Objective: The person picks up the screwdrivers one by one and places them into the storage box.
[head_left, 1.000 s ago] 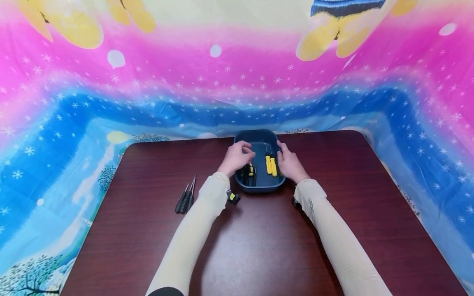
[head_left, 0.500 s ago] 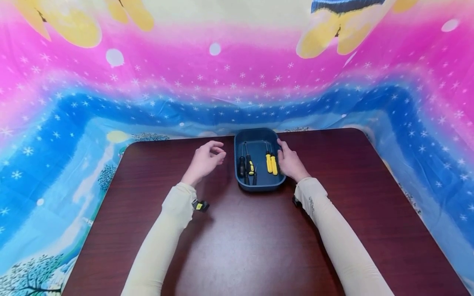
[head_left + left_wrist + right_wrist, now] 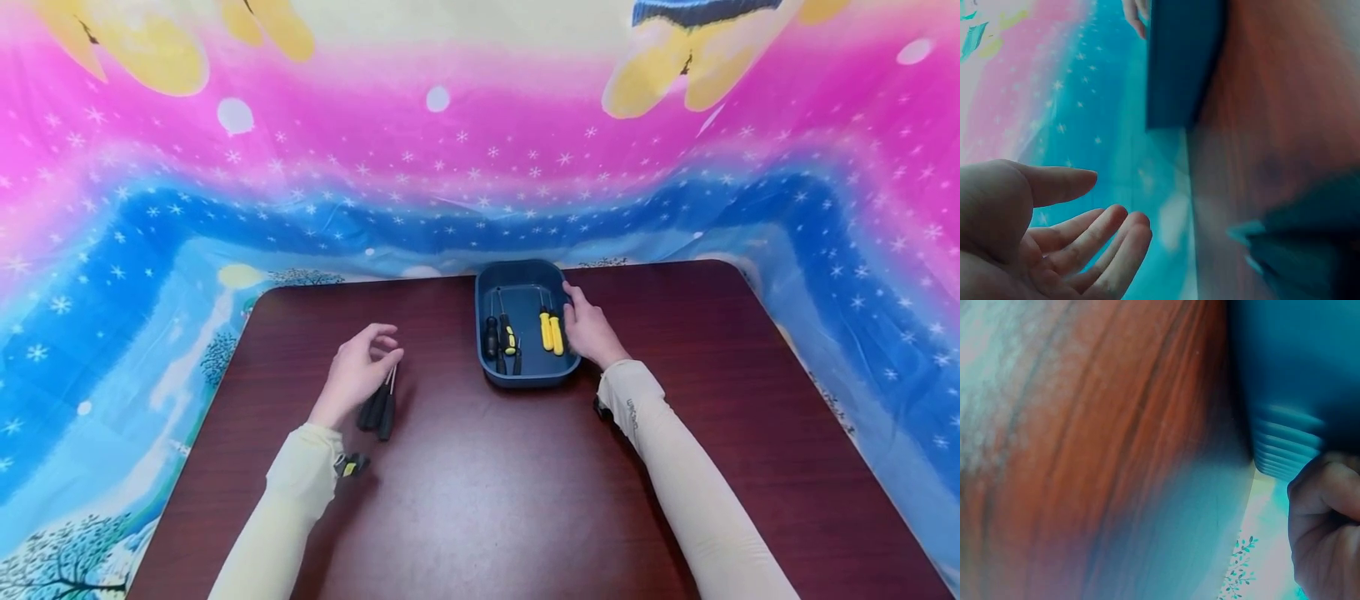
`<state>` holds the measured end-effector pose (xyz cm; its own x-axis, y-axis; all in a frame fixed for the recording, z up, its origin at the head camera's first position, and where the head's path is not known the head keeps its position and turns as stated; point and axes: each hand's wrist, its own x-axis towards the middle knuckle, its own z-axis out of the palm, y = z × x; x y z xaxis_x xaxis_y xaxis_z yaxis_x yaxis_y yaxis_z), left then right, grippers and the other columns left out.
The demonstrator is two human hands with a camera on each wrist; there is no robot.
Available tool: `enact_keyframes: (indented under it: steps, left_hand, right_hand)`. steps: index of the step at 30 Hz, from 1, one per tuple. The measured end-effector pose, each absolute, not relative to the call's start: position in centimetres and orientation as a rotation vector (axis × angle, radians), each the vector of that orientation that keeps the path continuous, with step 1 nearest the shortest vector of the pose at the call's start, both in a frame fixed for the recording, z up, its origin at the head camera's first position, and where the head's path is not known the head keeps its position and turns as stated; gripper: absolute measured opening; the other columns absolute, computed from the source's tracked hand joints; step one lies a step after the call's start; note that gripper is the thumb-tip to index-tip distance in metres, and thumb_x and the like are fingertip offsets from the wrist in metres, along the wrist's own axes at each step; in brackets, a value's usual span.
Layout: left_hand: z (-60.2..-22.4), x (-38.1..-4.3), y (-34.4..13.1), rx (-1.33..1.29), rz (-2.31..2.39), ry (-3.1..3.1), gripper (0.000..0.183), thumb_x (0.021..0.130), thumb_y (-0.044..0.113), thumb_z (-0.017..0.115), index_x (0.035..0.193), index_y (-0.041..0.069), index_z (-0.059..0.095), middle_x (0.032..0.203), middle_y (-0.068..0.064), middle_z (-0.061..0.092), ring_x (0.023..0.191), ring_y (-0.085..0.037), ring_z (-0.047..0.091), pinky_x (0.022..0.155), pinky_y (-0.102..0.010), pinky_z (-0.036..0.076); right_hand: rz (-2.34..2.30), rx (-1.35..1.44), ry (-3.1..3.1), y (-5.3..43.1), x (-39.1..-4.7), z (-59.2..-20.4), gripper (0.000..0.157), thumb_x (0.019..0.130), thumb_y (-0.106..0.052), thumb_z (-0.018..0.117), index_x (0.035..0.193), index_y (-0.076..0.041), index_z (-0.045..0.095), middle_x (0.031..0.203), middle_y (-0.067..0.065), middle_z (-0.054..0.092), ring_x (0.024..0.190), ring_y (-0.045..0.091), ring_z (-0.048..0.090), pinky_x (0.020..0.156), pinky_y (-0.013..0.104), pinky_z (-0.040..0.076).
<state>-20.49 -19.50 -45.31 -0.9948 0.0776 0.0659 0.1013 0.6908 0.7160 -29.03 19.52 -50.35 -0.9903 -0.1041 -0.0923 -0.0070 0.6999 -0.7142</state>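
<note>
My left hand (image 3: 356, 371) hovers over the left part of the table, thumb and fingers apart and holding nothing. Just under it lie several black-handled screwdrivers (image 3: 377, 410), their shafts partly hidden by the hand; their handles are dark and blurred in the left wrist view. At the back of the table stands a dark blue plastic box (image 3: 528, 382). My right hand (image 3: 592, 332) grips its right wall, fingers curled in the right wrist view. Inside the box, two yellow-handled screwdrivers (image 3: 551, 333) lie on the right and several black-handled screwdrivers (image 3: 492, 337), one with yellow on it, on the left.
The dark red-brown wooden table (image 3: 465, 500) has its back edge close behind the box. A patterned pink and blue cloth (image 3: 480, 183) hangs around the back and both sides.
My left hand has come out of the box and moved left and nearer, to above the loose screwdrivers on the table. The right hand has stayed at the box.
</note>
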Motion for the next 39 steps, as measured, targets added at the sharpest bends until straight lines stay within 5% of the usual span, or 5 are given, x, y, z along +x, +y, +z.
enact_keyframes:
  steps: [16, 28, 39]
  left_hand:
    - [-48.9, -15.5, -24.6, -0.057, -1.015, -2.983, 0.048, 0.096, 0.016, 0.072, 0.139, 0.002, 0.057, 0.12, -0.019, 0.072, 0.101, -0.033, 0.075, 0.092, -0.057, 0.053]
    - [-50.9, -15.0, -24.2, -0.03, -1.105, -2.987, 0.042, 0.096, 0.011, 0.072, 0.135, 0.001, 0.06, 0.113, -0.017, 0.072, 0.078, -0.017, 0.073, 0.069, -0.034, 0.056]
    - [-50.8, -15.0, -23.9, -0.01, -1.059, -3.011, 0.037, 0.098, 0.01, 0.069, 0.133, 0.001, 0.062, 0.113, -0.017, 0.072, 0.081, -0.02, 0.072, 0.069, -0.035, 0.056]
  right_hand:
    - [-1.158, -0.093, 2.779, 19.6, -29.0, -50.3, 0.058, 0.114, -0.027, 0.03, 0.168, -0.026, 0.01, 0.06, 0.009, 0.05, 0.046, 0.028, 0.05, 0.057, 0.039, 0.052]
    - [-1.181, -0.103, 2.774, 19.7, -29.0, -50.5, 0.057, 0.114, -0.027, 0.03, 0.168, -0.027, 0.011, 0.059, 0.008, 0.05, 0.046, 0.027, 0.051, 0.056, 0.04, 0.053]
    - [-1.196, -0.102, 2.773, 19.7, -29.1, -50.6, 0.057, 0.115, -0.027, 0.03, 0.168, -0.027, 0.011, 0.059, 0.009, 0.051, 0.046, 0.028, 0.051, 0.057, 0.041, 0.053]
